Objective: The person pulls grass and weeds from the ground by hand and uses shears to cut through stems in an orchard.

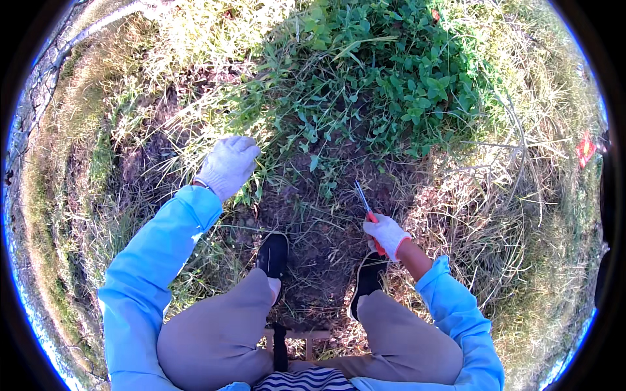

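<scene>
My right hand (388,234), in a white work glove with a red cuff edge, grips the red handles of what look like scissors (362,196). Their narrow metal blades point forward over bare soil. To the left, my left hand (229,163) wears a white glove too and hovers at the edge of green and straw-coloured grass (205,117). Its fingers curl downward with the back of the glove facing me, so whether any stems are pinched in them is hidden. Ahead of both hands grows a dense patch of leafy green plants (415,93), partly in shadow.
My black shoes (272,256) rest on the dark soil (318,254), knees apart. Under me shows part of a low stool frame (313,335). Dry cut grass (469,234) lies at right, with a red object (585,149) farther out. Sunlit dry stems stand at the upper left.
</scene>
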The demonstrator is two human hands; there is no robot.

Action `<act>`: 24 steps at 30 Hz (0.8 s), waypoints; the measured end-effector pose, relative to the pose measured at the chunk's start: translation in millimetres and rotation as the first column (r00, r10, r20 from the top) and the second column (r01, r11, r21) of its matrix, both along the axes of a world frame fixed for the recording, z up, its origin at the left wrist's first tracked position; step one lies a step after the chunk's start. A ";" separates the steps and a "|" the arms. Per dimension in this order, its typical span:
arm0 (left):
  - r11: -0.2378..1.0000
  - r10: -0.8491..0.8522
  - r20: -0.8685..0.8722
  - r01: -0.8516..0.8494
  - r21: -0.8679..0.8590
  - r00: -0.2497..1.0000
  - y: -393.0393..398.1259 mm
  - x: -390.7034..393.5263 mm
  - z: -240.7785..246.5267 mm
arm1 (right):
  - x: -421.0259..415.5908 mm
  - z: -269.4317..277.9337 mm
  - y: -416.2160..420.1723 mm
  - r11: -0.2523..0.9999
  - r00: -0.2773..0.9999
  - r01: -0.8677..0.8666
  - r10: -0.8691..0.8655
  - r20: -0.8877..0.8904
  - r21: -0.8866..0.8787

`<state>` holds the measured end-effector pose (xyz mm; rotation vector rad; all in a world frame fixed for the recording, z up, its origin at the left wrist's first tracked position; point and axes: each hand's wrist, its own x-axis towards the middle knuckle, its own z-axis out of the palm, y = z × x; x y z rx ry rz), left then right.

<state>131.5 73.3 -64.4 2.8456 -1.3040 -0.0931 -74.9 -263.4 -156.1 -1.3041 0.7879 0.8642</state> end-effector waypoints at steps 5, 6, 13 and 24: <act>0.997 -0.033 -0.109 0.040 0.067 0.993 -62.4 7.8 -86.3 | 13.2 22.3 -13.1 0.999 0.997 -0.016 0.013 -0.076 -0.034; 0.997 -0.061 -0.056 0.063 0.045 0.997 -67.3 8.6 -102.1 | 15.6 26.7 -13.9 1.000 0.996 -0.008 0.006 -0.089 -0.020; 0.984 -0.057 0.029 0.051 0.170 0.998 -93.7 45.1 -140.4 | 43.9 43.5 1.1 0.997 0.988 -0.078 0.078 -0.131 0.003; 0.911 0.121 -0.082 -0.077 0.405 0.989 -94.7 106.3 -194.6 | 104.9 21.2 35.9 0.976 0.972 -0.213 0.217 -0.086 0.052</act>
